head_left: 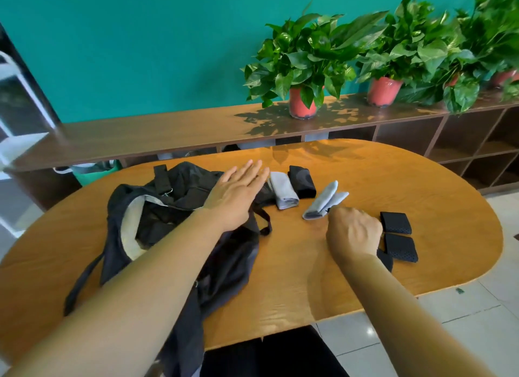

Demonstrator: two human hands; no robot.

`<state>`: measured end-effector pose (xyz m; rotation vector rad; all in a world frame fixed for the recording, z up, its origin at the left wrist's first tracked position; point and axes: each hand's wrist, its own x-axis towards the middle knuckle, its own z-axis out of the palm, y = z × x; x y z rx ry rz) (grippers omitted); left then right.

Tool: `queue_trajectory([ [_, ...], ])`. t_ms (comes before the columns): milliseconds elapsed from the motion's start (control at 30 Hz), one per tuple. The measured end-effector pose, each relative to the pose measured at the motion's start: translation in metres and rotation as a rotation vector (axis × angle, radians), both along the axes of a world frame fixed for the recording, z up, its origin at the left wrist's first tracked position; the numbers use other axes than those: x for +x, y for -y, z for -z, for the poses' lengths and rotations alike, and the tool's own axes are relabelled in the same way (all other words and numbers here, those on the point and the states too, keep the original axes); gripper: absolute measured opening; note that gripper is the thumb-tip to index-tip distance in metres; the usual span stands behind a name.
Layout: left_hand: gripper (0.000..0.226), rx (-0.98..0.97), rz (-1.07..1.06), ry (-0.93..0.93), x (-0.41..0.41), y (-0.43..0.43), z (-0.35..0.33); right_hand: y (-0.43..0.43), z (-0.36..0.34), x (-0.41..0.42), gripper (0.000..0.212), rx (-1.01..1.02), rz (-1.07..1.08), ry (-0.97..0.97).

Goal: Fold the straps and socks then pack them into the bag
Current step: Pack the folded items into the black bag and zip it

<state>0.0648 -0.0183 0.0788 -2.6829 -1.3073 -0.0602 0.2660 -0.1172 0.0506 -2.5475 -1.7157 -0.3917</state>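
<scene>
1. Lying open on the wooden table [309, 278], the black fabric bag [230, 264] looked not yet packed.
2. Two black perforated straps [396, 223], a folded grey sock [283, 190] and a folded black sock [302, 181] waited beside it.
3. Our right hand [352, 230] pinched a half-folded grey sock [323, 201]; our left hand [238, 191] hovered flat, fingers straight.

Single view: head-worn wide-angle cam, edges bowed. It looks fwd and steeply down from the near side of the table [309, 264], whose far rim is at 12 o'clock. Close range: both forearms enter from 6 o'clock. Left hand [236, 197] reaches twd 11 over the bag [224, 264], which lies at 8–9. Right hand [352, 230] at 3 pinches the grey sock [323, 201] nr frame centre. Bkgd: shelf [168, 132] and teal wall [140, 53] at 12, plants [309, 53] at 1–2, floor [449, 334] at 4–5.
</scene>
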Motion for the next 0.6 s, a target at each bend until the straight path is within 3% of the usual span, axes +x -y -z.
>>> queue_trajectory([
  [167,0.078,0.021,-0.042,0.026,-0.047,0.016,-0.004,-0.002,0.001,-0.021,0.016,-0.09,0.007,-0.026],
  [433,0.075,-0.104,0.147,0.067,0.045,0.025,0.042,0.007,0.009,-0.016,0.02,-0.046,-0.052,0.015],
  [533,0.082,-0.191,0.155,0.018,0.069,0.016,0.056,0.01,0.022,-0.011,0.04,0.032,-0.132,-0.038],
  [600,0.085,-0.221,0.17,-0.039,0.085,0.009,0.061,0.011,0.028,-0.01,0.07,0.074,-0.185,-0.013],
])
